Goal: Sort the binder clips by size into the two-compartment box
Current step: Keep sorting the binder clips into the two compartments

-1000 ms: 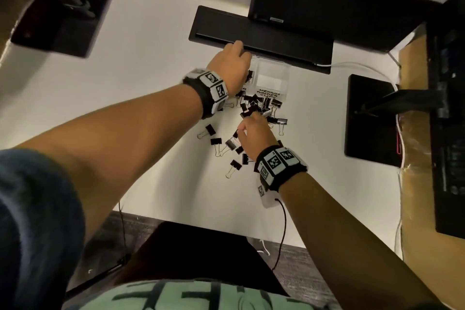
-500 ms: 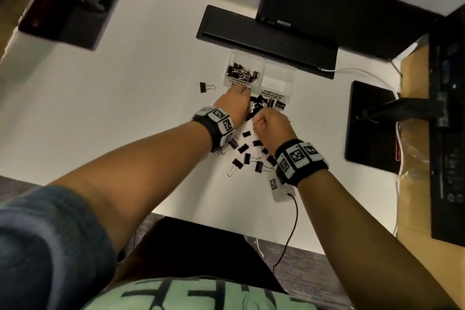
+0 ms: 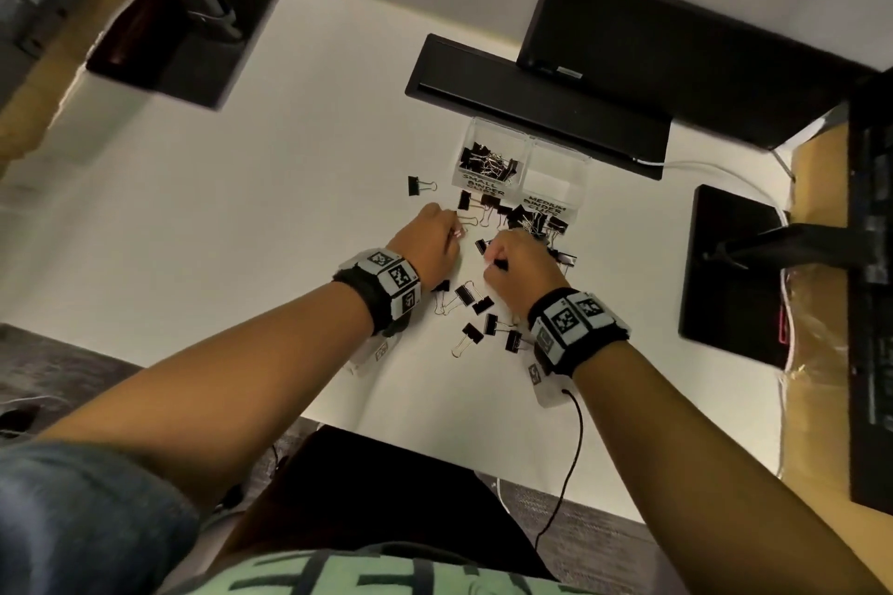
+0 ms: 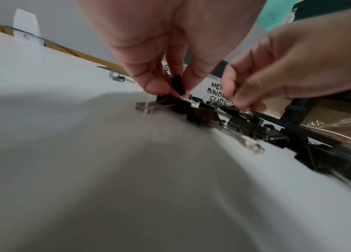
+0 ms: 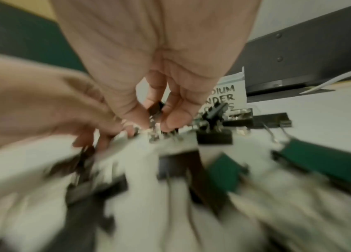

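A clear two-compartment box (image 3: pixel 555 155) stands at the back of the white desk. Its left half, labelled small, holds several black clips (image 3: pixel 488 164); the right half, labelled medium (image 3: pixel 546 208), looks bare. Black binder clips lie scattered in a pile (image 3: pixel 526 220) in front of the box and between my wrists. My left hand (image 3: pixel 430 239) pinches a small black clip (image 4: pixel 177 84) between thumb and fingers just above the pile. My right hand (image 3: pixel 519 263) pinches another small black clip (image 5: pixel 155 109) close beside it.
One clip (image 3: pixel 415 185) lies apart, left of the box. A black monitor base (image 3: pixel 531 106) sits right behind the box, another stand (image 3: pixel 729 271) to the right and one (image 3: pixel 193 39) at the far left. A cable (image 3: pixel 570 449) trails from my right wrist.
My left hand came back from over the box's small compartment down to the pile and now pinches a clip. My right hand stayed at the pile.
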The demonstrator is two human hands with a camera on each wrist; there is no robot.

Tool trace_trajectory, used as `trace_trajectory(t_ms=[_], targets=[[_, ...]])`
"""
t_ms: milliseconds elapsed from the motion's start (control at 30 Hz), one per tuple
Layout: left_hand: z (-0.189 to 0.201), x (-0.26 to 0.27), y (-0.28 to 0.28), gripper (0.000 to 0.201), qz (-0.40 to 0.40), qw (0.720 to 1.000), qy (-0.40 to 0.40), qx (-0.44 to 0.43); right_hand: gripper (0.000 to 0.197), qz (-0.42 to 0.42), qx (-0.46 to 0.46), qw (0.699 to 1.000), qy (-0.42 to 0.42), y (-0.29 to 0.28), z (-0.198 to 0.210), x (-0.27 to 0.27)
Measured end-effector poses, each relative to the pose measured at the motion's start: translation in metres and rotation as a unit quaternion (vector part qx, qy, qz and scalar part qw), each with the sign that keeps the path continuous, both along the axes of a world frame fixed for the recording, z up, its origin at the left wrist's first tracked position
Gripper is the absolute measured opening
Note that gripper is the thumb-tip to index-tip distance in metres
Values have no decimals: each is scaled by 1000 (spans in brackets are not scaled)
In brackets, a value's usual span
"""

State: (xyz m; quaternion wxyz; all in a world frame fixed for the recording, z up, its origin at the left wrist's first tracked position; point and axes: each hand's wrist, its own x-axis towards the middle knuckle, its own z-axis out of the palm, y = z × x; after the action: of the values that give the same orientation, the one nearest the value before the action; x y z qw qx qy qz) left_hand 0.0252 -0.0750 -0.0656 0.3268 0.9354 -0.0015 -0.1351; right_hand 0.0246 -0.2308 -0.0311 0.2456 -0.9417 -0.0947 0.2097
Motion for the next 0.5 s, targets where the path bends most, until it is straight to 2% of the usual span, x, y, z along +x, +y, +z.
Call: trace_trajectory(t_ms=[100,233,367,500], targets=[[-4,-9,5,16,7,1000,16,-6,7,-69,68,994,-58,7,20,28],[-2,-10,6,15,20,999,18,-29,14,-111,82,983,-124,17,39,74],[10,1,8,21,37,998,11,-54,21,-142,97,979,-108,19,32,95],[33,23,7,17,46,994,-42,-87,27,-166,117,972,-119,9,27,85]])
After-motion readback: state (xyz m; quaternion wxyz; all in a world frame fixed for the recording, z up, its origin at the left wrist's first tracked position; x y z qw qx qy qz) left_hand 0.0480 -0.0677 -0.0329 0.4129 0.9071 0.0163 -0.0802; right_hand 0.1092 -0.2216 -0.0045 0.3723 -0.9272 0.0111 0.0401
